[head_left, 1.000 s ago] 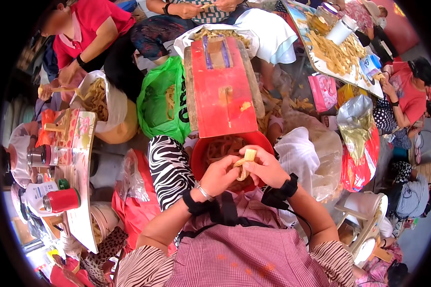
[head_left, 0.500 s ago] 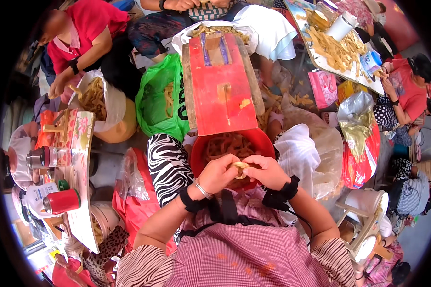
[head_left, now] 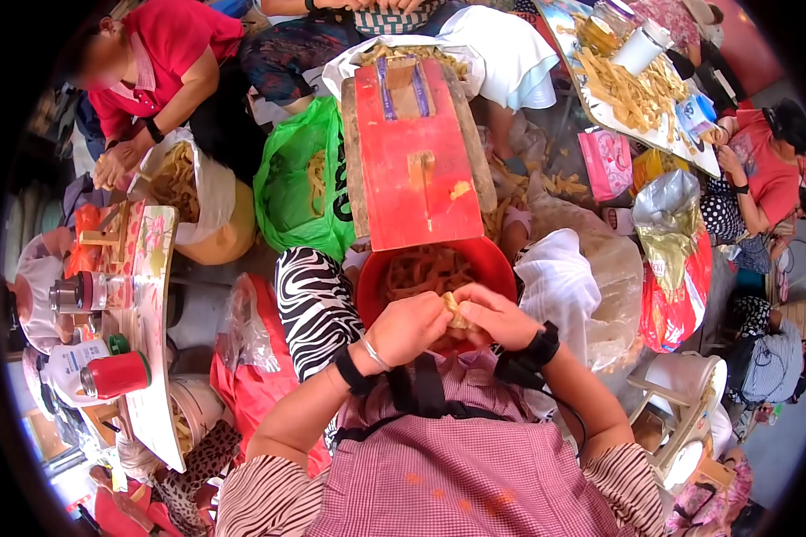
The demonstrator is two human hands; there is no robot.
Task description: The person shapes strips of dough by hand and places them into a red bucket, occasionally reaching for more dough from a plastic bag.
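- From where I stood, the left hand [head_left: 408,328] had its fingers bent and pinching one side of a pale yellow strip [head_left: 455,311], folded small.
- The right hand [head_left: 501,320] gripped the other side between thumb and fingers, the knuckles close to those of the left (the fingertips were partly hidden from me).
- The strip sat between the two hands, over the near part of a red bucket [head_left: 364,288] with more strips [head_left: 428,268] inside.
- Black bands circled both wrists, and the left also wore a silvery bracelet [head_left: 374,354].
- A red board [head_left: 410,192] lay just beyond, its near end at the far rim of the bucket.
- A green plastic bag [head_left: 287,201] stood left of the board; a white cloth [head_left: 560,286] hung to the right of the bucket.
- Over to the left, a person in a red shirt [head_left: 184,40] leaned by a white bag [head_left: 213,183]; at the upper right, yellow strips [head_left: 622,85] covered much of a table [head_left: 591,115].
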